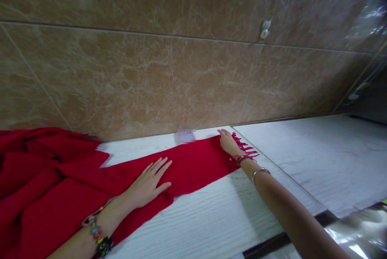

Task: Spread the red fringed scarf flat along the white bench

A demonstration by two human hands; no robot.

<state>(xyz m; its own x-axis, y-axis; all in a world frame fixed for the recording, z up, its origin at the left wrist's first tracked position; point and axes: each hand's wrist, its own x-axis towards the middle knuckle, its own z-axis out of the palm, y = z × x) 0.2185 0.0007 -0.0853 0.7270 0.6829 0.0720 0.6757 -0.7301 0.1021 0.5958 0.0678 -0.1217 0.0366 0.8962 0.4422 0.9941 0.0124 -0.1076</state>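
A red scarf (193, 166) with a fringed end stretches across a white wood-grain tabletop (211, 206). My left hand (148, 184) lies flat on its middle, palm down with fingers spread; a ring and beaded bracelets show on it. My right hand (229, 143) rests at the far edge near the fringe (243, 146), its fingertips reaching slightly past the cloth; the thumb is hard to make out. On the left, the rest of the red fabric (39, 178) is heaped in loose folds.
A small pale, blurred item (186, 136) lies against the scarf's far edge. Behind the table rises a brown marbled tile wall (169, 77) with a white fitting (265, 29). Shiny clear plastic (363, 231) is at the lower right, beyond the table's dark front edge.
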